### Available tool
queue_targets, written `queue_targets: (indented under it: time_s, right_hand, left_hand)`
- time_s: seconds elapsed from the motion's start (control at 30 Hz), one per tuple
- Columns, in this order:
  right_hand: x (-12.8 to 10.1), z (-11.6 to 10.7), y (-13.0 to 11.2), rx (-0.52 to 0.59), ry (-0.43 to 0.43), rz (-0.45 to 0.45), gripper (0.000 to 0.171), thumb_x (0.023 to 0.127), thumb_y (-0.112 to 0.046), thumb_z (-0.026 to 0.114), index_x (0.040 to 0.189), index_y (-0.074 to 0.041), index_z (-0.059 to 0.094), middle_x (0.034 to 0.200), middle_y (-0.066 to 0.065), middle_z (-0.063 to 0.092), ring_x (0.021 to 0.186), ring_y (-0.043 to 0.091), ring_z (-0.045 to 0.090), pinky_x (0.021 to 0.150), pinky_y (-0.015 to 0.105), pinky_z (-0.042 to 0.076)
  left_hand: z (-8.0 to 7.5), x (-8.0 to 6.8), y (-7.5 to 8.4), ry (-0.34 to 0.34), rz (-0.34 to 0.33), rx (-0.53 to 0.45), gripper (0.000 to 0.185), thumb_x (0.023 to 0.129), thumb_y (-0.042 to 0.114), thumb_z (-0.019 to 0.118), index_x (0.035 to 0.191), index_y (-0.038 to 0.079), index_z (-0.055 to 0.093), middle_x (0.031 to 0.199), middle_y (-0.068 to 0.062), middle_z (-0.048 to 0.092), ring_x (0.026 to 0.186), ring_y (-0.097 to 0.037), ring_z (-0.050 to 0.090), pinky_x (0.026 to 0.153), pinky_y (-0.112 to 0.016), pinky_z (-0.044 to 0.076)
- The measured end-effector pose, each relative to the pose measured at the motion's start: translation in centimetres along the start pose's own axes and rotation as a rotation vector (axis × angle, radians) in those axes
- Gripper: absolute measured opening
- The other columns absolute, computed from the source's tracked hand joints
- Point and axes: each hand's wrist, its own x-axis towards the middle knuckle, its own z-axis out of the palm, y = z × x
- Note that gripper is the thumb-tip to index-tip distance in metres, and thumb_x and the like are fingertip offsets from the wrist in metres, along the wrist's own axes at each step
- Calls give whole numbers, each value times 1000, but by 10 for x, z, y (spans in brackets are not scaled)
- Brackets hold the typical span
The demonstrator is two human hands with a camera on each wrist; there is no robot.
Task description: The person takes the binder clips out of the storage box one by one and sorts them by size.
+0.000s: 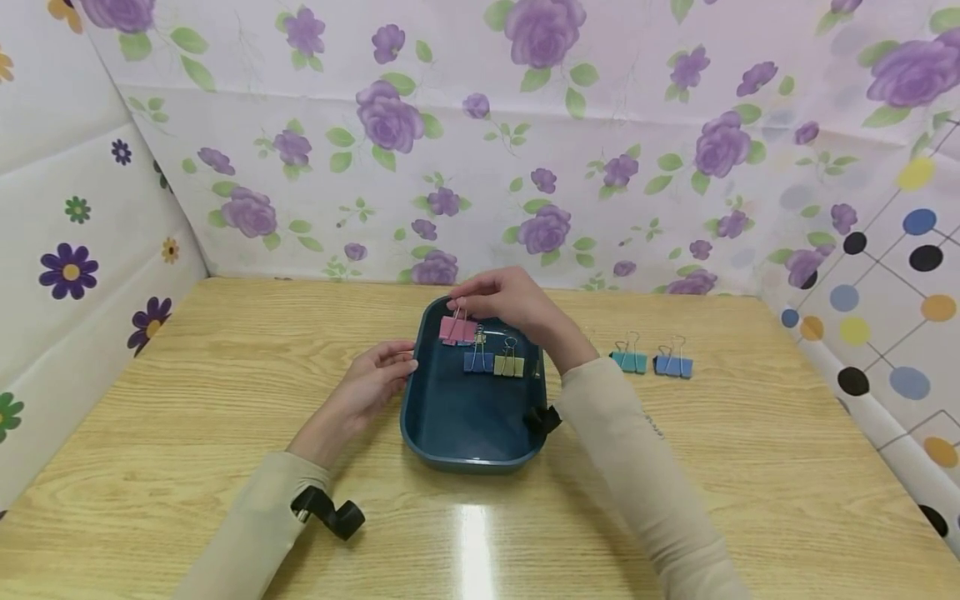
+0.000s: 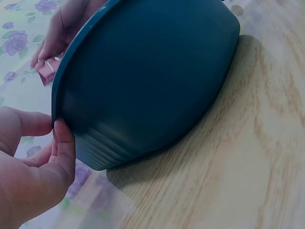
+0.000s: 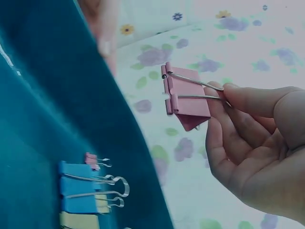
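a right hand (image 1: pixel 510 302) pinches a pink binder clip (image 1: pixel 457 330) by its wire handles above the far end of a dark teal tray (image 1: pixel 420 417), where blue (image 1: pixel 477 361) and yellow (image 1: pixel 508 365) clips lie; the left hand (image 1: pixel 375 379), fingers relaxed, steadies the tray's left rim. placing looks underway; release comes next.

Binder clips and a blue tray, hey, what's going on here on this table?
A person's right hand pinches a pink binder clip by its wire handles, above the far end of a dark blue tray. The left hand touches the tray's left rim. A blue clip and a yellow clip lie in the tray. A teal clip and another blue clip sit on the wooden table.
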Motion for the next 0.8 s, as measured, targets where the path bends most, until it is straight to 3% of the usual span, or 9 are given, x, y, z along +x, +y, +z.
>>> queue_targets:
  time_s: [0.17, 0.57, 0.8]
  right_hand:
    - [-11, -9, -5, -41, 39, 4, 25, 93, -21, 67, 115, -9, 71, 101, 2, 71, 93, 18, 67, 86, 38, 52]
    - [-46, -18, 4, 36, 145, -17, 23, 90, -17, 70, 110, -6, 72, 99, 6, 72, 93, 20, 67, 85, 37, 53]
    - [-65, -25, 13, -3, 166, -38, 22, 91, -17, 69, 109, -4, 72, 101, 6, 71, 92, 20, 67, 85, 37, 53]
  left_hand:
    - [1, 0, -1, 7, -4, 13, 39, 97, 0, 53, 133, -9, 41, 100, -5, 52, 87, -11, 54, 75, -20, 47]
    - [-1, 0, 0, 15, -9, 24, 39, 97, -1, 52, 134, -8, 41, 101, -4, 52, 88, -11, 54, 76, -20, 48]
    - [-1, 1, -2, -7, 11, 11, 39, 97, -2, 52, 134, -9, 40, 101, -4, 52, 89, -9, 54, 77, -19, 47]
